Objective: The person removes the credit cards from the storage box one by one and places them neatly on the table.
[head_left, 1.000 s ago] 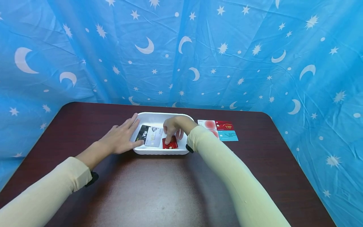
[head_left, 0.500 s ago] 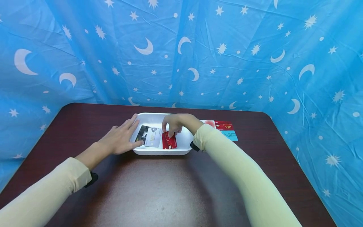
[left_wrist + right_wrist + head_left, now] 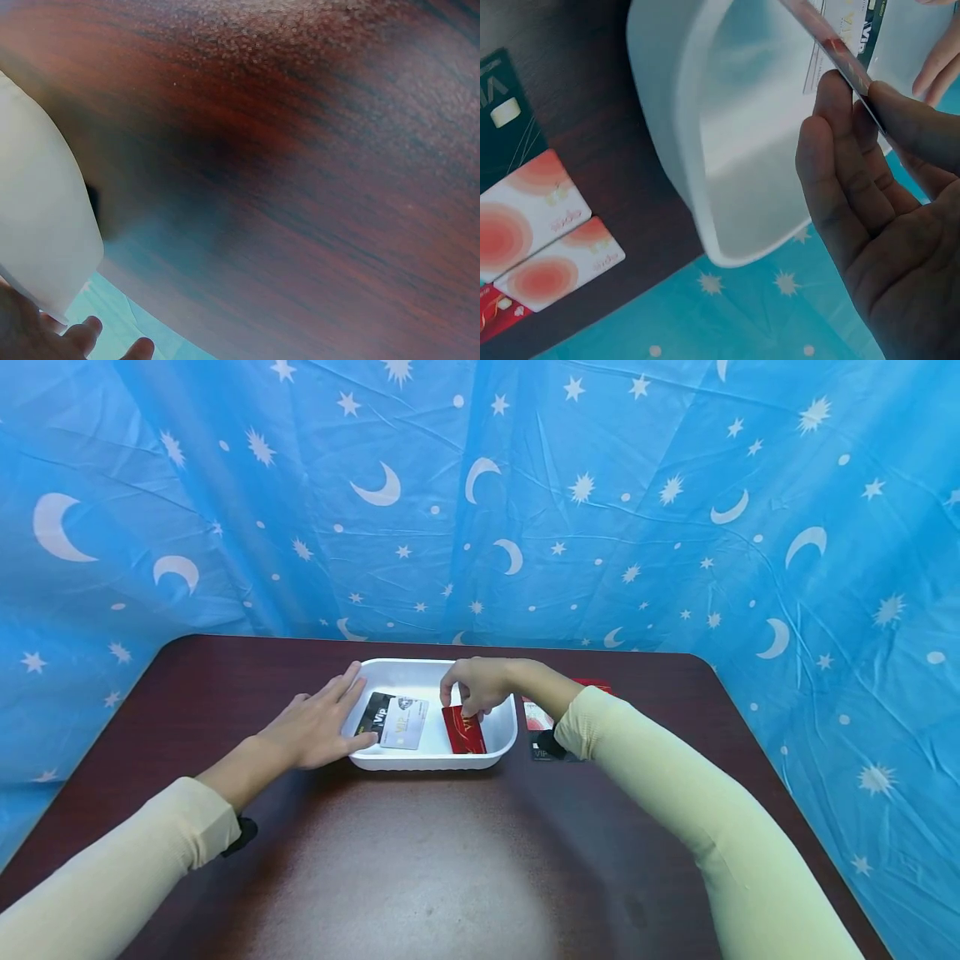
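A white plastic tray (image 3: pixel 431 762) sits near the far edge of the table. At its left rim rests my left hand (image 3: pixel 318 724), fingers straight and spread. Above the right part of the tray, my right hand (image 3: pixel 486 683) pinches a red VIP card (image 3: pixel 463 732) between thumb and fingers. In the right wrist view this red card (image 3: pixel 829 41) shows nearly edge-on, tilted over the tray. Left of it inside the tray lie a black VIP card (image 3: pixel 375 717) and a silver-white VIP card (image 3: pixel 405 724), which overlaps the black one.
Right of the tray, partly hidden by my right arm, more cards lie on the table: a dark VIP card (image 3: pixel 506 120), two white cards with red circles (image 3: pixel 514 217) and a red card (image 3: pixel 499 315). Behind the table hangs a blue star-and-moon curtain (image 3: pixel 480 527).
My right hand has lifted the red card from lying flat in the tray to a tilted stance and moved a little right with it. My left hand has stayed at the rim.
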`<action>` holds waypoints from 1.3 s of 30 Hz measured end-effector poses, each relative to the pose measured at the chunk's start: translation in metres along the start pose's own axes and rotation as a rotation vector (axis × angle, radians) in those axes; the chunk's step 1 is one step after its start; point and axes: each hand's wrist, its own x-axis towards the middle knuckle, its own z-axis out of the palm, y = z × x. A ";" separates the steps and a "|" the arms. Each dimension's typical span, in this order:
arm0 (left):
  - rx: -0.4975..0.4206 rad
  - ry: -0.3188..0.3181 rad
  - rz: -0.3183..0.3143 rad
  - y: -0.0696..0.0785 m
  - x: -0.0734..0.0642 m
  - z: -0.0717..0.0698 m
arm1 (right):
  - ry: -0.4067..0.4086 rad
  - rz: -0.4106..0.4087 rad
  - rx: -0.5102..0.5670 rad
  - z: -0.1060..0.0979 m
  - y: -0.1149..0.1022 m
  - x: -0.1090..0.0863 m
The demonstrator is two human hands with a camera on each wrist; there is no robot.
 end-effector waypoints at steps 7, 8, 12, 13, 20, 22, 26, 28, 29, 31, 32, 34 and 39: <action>-0.016 -0.002 -0.005 0.000 -0.001 0.000 | 0.055 -0.043 -0.046 -0.007 0.004 -0.025; -0.016 -0.002 -0.006 0.000 0.000 0.000 | 0.064 -0.052 -0.046 -0.009 0.005 -0.029; -0.016 -0.003 -0.008 0.000 0.000 0.000 | 0.106 -0.084 -0.028 -0.017 0.011 -0.046; -0.016 -0.003 -0.008 0.000 0.000 0.000 | 0.120 -0.089 -0.020 -0.018 0.013 -0.050; -0.018 -0.001 -0.004 0.000 0.000 0.000 | 0.204 -0.062 0.131 -0.020 0.037 -0.080; -0.017 -0.001 -0.004 0.000 0.000 0.000 | 0.221 -0.040 0.177 -0.019 0.047 -0.088; -0.013 0.001 -0.004 0.000 0.001 -0.001 | 0.256 0.002 0.250 -0.017 0.069 -0.103; -0.015 0.003 -0.001 0.000 0.001 -0.001 | 0.267 0.018 0.283 -0.015 0.080 -0.110; -0.016 0.003 0.000 0.000 0.001 -0.001 | 0.267 0.019 0.297 -0.014 0.085 -0.114; -0.017 0.003 0.000 0.000 0.000 -0.001 | 0.263 0.021 0.324 -0.011 0.095 -0.121; -0.017 0.003 -0.001 0.000 0.000 -0.001 | 0.264 0.025 0.333 -0.010 0.100 -0.124; -0.017 0.001 -0.002 -0.001 0.001 0.000 | 0.265 0.032 0.349 -0.006 0.108 -0.131; -0.016 0.002 -0.002 -0.001 0.001 0.000 | 0.289 0.060 0.381 0.004 0.129 -0.143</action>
